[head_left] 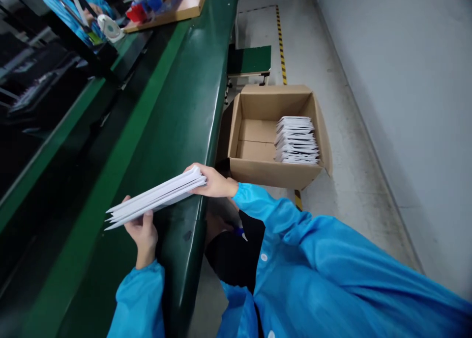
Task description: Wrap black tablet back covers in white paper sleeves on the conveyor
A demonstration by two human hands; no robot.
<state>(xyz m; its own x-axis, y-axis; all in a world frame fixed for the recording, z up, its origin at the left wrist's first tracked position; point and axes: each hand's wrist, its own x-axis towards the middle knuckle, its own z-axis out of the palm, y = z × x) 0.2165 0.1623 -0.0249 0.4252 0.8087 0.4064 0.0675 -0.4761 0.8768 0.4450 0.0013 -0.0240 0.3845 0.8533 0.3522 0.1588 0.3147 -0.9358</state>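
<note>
A small stack of white envelopes (158,196) is held above the green bench between both hands. My left hand (143,232) grips the stack's near-left end from below, its thumb on the front edge. At the other end, my right hand (213,181) is closed round the stack, with its far fingers partly hidden. To the right of the bench stands an open cardboard box (275,173). Inside it, many similar white envelopes (298,140) are packed in a row along the right side, and bare cardboard shows on the left.
The green bench (184,92) runs away from me, with a wooden board (184,9) carrying red and blue parts at its far end. A green stool (250,60) stands beyond the box. Yellow-black floor tape (280,43) and a grey wall (398,82) lie to the right. Another person's blue sleeve (66,14) shows across the bench.
</note>
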